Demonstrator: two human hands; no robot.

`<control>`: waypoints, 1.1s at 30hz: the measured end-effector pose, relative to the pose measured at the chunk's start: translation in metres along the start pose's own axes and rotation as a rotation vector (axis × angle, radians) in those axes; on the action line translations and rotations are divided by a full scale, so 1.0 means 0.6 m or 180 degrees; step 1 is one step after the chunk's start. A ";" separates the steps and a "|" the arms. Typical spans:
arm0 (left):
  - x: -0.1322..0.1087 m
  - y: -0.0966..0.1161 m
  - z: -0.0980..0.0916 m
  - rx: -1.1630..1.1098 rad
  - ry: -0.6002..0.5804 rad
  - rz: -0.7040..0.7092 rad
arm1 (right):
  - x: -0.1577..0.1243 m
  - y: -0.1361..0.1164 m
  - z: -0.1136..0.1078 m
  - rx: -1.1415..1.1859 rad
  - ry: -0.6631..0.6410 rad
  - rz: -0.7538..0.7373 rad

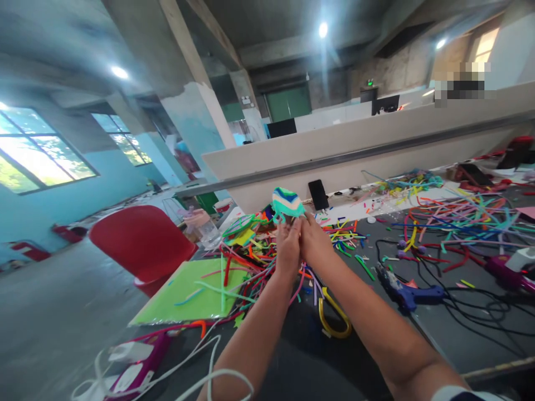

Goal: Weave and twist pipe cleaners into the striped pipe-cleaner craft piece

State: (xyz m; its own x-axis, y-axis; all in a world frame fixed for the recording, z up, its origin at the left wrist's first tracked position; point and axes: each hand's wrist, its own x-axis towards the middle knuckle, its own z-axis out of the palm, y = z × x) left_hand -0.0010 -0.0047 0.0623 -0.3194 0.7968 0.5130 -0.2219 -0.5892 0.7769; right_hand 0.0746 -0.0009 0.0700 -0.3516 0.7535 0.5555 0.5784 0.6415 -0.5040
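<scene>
Centrally, we see the striped craft piece [288,203] raised over the far middle of the worktop [438,334], held at its near edge between the left hand [288,236] and the right hand [313,236], presumably to steady it above the loose strips [253,253]. Both hands' fingers are drawn closed on it; we cannot make out most fingertips or its far side. The phone [318,195] leans on the partition [355,133], perhaps for easy viewing. Plugs partly cover the power strip [152,356] at near left.
</scene>
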 end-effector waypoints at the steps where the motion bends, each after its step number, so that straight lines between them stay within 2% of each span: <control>1: 0.009 0.002 0.000 -0.0102 0.0001 -0.0054 | -0.001 0.003 -0.010 0.0019 0.0039 -0.0018; 3: 0.026 0.012 -0.002 -0.0381 -0.0079 -0.0269 | -0.006 0.013 -0.042 0.0165 -0.0040 -0.0105; 5: 0.039 0.024 -0.007 -0.0673 -0.0175 -0.0593 | -0.012 0.026 -0.086 0.0432 -0.0221 -0.0409; 6: 0.044 0.030 -0.010 -0.0792 -0.0209 -0.0778 | -0.014 0.033 -0.110 0.0537 -0.0174 -0.0416; 9: 0.048 0.041 -0.017 -0.0975 -0.0334 -0.1314 | -0.014 0.060 -0.163 0.0875 0.0626 0.0145; 11: 0.045 0.042 -0.018 -0.0993 -0.0477 -0.1562 | -0.005 0.082 -0.177 0.0922 0.1434 0.0350; 13: 0.041 0.042 -0.016 -0.0995 -0.0593 -0.1629 | 0.006 0.103 -0.176 0.1007 0.1843 0.0473; 16: 0.034 0.043 -0.013 -0.0969 -0.0705 -0.1642 | 0.018 0.123 -0.165 0.1776 0.1582 0.0728; 21: 0.023 0.057 -0.021 -0.0838 -0.1043 -0.1753 | 0.016 0.120 -0.162 0.3308 0.0445 0.0848; 23: 0.019 0.058 -0.026 -0.0854 -0.1256 -0.1774 | 0.014 0.113 -0.163 0.3682 0.0199 0.0916; 26: 0.014 0.045 -0.024 -0.1065 -0.1338 -0.1696 | 0.015 0.107 -0.162 0.4019 0.0303 0.1026; 30: 0.009 0.007 -0.001 -0.1257 -0.0937 -0.1278 | 0.018 0.107 -0.154 0.4111 0.0324 0.1003; 33: 0.001 -0.015 0.015 -0.1194 -0.0738 -0.1210 | 0.020 0.111 -0.149 0.4067 0.0336 0.1008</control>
State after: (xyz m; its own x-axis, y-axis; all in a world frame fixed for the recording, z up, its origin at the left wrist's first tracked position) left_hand 0.0090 0.0024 0.0589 0.0472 0.9453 0.3227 -0.6063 -0.2296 0.7613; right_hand 0.1745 0.0377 0.1021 -0.2382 0.9176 0.3183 -0.4933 0.1680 -0.8535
